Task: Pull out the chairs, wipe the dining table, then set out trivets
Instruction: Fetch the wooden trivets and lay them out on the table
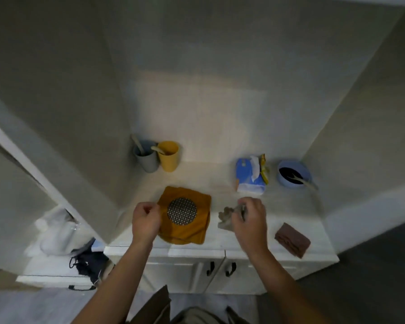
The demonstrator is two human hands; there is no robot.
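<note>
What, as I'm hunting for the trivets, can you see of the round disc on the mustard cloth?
The round disc is flat and dark with a fine pale repeating pattern; material unclear. It lies centred on the folded mustard cloth on the white counter. The left hand curls at the cloth's left edge, beside the disc, apparently not touching it; the right hand grips a grey rag.

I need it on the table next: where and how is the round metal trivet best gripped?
Probably take the trivet by its left rim, pinching from the left with the left hand, which is right beside it. It lies flat and thin on the mustard cloth, so only its edge offers a hold; the right hand grips a grey rag.
</note>
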